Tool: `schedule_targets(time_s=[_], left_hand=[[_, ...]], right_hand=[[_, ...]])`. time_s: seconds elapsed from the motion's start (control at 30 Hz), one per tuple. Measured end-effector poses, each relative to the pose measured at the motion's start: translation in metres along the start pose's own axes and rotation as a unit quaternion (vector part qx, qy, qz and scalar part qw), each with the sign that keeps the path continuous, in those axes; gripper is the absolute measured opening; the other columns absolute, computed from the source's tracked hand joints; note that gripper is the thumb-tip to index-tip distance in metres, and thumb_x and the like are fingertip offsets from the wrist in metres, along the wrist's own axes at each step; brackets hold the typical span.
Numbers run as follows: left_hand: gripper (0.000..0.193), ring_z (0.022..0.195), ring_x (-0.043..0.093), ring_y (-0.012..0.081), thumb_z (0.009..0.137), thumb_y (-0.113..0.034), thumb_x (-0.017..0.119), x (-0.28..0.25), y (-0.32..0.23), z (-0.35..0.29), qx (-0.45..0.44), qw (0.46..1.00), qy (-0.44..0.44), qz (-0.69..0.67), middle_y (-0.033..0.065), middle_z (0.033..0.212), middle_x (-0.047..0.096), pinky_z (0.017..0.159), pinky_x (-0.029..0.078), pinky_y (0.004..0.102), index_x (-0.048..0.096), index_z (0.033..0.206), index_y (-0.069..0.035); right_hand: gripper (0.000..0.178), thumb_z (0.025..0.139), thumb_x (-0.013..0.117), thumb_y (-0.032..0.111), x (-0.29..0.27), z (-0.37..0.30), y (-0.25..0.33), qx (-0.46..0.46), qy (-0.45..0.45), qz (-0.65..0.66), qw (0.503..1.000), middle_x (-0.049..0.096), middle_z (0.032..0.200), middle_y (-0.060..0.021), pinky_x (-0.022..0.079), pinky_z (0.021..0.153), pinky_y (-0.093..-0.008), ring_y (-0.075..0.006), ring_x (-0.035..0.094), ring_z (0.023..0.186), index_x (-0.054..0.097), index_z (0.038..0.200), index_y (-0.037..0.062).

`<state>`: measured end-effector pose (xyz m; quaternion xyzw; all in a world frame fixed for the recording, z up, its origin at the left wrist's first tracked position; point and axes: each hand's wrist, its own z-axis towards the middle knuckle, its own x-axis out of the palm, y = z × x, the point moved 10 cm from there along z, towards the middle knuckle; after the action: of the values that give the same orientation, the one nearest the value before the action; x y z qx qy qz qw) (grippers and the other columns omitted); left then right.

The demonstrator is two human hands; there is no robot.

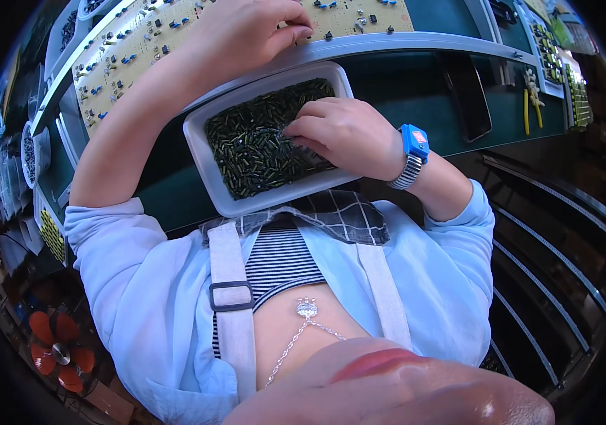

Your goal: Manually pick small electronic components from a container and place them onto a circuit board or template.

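A white plastic tray (195, 142) in front of my chest holds a pile of small dark green cylindrical electronic parts (253, 149), likely capacitors. My right hand (349, 134) reaches into it, fingers curled together with the tips down among the parts; what they grip, if anything, is hidden. Around that wrist sits a blue strap (415, 142) with a metal band. Farther off, my left hand (253, 35) is over a tan circuit board panel (122, 67) dotted with small black and blue components. Its thumb and fingers are pinched near the board's front edge, their contents too small to make out.
A metal rail (359, 47) runs between board and tray. On the green bench lie a dark phone (467, 95) and yellow-handled pliers (531, 106). A round white tub (30, 152) of parts stands left. Metal rack bars (551, 248) are at right, an orange fan (60, 350) lower left.
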<state>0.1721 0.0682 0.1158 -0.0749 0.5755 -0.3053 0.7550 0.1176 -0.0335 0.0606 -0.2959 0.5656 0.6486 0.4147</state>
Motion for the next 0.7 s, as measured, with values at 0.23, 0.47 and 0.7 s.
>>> schedule_targets(time_s=[0.23,0.47,0.7], left_hand=[[0.010,0.092,0.059,0.0316,0.083,-0.014,0.069,0.000,-0.001,0.001,-0.002,0.999,-0.003,0.040,0.0124,0.088,0.064,0.081,0.049,0.0396,0.071,0.085,-0.004],[0.010,0.090,0.059,0.0308,0.083,-0.015,0.068,0.000,-0.013,-0.001,0.021,0.994,-0.027,0.102,0.0116,0.087,0.062,0.080,0.048,0.0397,0.068,0.081,-0.005],[0.011,0.089,0.058,0.0292,0.081,-0.015,0.069,0.001,-0.021,-0.005,0.020,0.985,-0.091,0.144,0.0104,0.084,0.059,0.078,0.047,0.0405,0.063,0.076,-0.007]], right_hand=[[0.014,0.080,0.073,0.011,-0.006,0.002,0.003,-0.018,-0.014,0.035,0.999,0.066,0.091,-0.0054,0.054,0.066,-0.0358,-0.0254,0.066,0.079,0.068,0.094,0.0093],[0.013,0.080,0.073,0.011,-0.008,0.001,0.000,0.000,-0.025,0.053,0.998,0.065,0.091,-0.0054,0.053,0.066,-0.0355,-0.0254,0.065,0.079,0.068,0.092,0.0088],[0.013,0.081,0.073,0.011,-0.011,-0.003,-0.004,0.014,-0.036,0.086,0.996,0.066,0.091,-0.0059,0.053,0.067,-0.0343,-0.0250,0.066,0.079,0.069,0.093,0.0079]])
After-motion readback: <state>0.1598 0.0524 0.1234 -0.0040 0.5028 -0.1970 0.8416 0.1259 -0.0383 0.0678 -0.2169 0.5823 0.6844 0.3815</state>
